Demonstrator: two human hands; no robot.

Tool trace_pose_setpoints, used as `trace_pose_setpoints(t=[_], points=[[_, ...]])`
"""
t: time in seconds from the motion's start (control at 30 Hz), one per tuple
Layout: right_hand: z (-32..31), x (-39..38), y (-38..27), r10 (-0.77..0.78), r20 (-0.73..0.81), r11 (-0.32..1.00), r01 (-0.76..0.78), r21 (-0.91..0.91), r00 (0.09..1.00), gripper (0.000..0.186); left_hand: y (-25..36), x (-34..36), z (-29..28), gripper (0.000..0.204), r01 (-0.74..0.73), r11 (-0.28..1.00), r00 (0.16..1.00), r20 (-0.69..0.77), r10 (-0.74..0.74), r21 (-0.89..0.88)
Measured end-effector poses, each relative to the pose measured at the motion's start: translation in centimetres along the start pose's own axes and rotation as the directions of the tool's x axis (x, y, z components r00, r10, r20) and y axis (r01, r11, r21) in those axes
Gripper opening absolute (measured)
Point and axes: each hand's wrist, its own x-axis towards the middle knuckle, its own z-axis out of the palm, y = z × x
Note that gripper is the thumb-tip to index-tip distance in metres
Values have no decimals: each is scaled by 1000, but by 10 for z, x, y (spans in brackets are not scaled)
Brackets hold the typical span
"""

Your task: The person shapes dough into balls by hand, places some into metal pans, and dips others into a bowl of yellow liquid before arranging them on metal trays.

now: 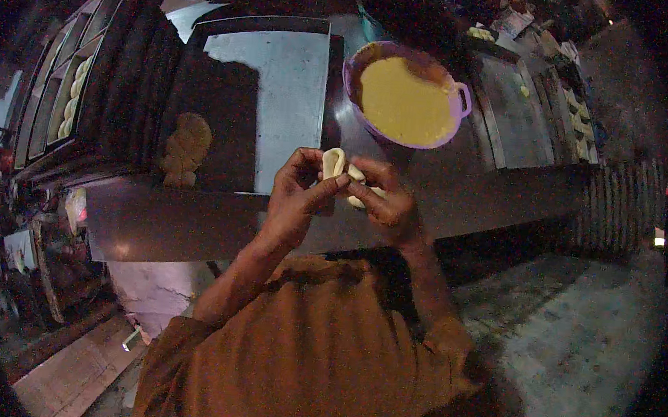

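In the middle of the head view, my left hand (301,183) pinches a pale, looped strip of dough (334,161) with thumb and fingers. My right hand (383,198) is closed on the same dough from the other side, its thumb close to my left thumb, with pale ends showing between and behind the fingers. Just beyond my hands, to the right, a purple oval tub (460,101) holds a yellow substance (404,98). To the left lies a large metal tray (291,91), partly pale and partly in dark shadow, with tan lumpy shapes at its lower left.
A dark rack (96,102) at the left holds rows of pale dough pieces (75,97). At the right are another metal tray (519,113) and more dough pieces (577,116). The steel table's front edge runs below my hands; a ridged panel (621,203) stands at the far right.
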Motion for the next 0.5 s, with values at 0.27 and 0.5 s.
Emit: trace_pose_setpoints(t=[0.27,0.5], points=[[-35,22,-4,268,163,914,-304,268,950,24,17,-14,-13,26,-17,945,975,216,-57,325],[-41,20,2,-59,55,976,46,215,997,26,10,0,-21,33,262,957,934,281,-219,-127]])
